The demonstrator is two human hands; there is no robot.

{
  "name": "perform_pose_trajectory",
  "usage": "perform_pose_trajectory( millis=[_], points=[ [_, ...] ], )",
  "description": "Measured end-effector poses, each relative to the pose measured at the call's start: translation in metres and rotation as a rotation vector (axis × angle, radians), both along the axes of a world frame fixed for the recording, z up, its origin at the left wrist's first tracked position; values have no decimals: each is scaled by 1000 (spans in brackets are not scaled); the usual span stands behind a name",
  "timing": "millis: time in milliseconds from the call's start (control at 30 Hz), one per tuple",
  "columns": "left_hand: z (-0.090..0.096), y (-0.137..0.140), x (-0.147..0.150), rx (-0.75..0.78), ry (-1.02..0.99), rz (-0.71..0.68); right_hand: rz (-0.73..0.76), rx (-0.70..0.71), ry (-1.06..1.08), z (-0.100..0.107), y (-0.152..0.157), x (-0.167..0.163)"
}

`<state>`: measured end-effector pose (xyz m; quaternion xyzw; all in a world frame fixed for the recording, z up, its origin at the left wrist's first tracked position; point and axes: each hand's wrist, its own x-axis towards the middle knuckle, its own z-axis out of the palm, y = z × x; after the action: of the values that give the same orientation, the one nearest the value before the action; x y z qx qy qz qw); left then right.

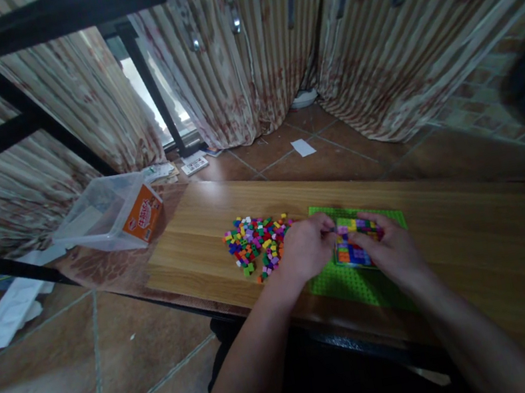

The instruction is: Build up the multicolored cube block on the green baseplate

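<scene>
Two bare hands I see in the head view, both over the green plate [344, 287] which lies on the wooden table [198, 235]. The small coloured blocks [354, 256] are set together on this plate, between the two hands, and they make one flat, packed patch. The left hand [305, 248] is at the left edge of the patch, with thumb and fingertips brought together; if a piece is pinched there, I cannot tell, because it is too small for me. The right hand [392, 242] has its thumb over the patch and its fingers near the far edge; the thumb is apart from the fingers, but whether they squeeze any block I cannot tell.

Just beside the left hand, on the table, I see a loose pile [252, 242] of mixed colours. Farther to the left, past the table end, stands a clear box [92, 242] with an orange label [142, 214]. Behind, striped curtains [240, 71] hang down to the tiled floor [152, 351].
</scene>
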<state>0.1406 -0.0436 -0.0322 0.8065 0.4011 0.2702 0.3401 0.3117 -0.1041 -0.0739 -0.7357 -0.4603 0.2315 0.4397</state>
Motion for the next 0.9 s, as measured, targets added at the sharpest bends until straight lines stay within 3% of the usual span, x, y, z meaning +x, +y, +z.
perform_pose_trajectory(
  millis=[167,333,533,900],
  points=[
    [7,25,-39,-23,-45,149,-23,-32,-33,3,1,-3],
    [12,46,-76,4,99,309,-72,-2,166,6,3,-2],
    [17,51,-107,-109,219,291,-256,91,535,12,6,-1],
    [16,53,-113,-82,339,226,-297,129,593,18,7,-1]
  ],
)
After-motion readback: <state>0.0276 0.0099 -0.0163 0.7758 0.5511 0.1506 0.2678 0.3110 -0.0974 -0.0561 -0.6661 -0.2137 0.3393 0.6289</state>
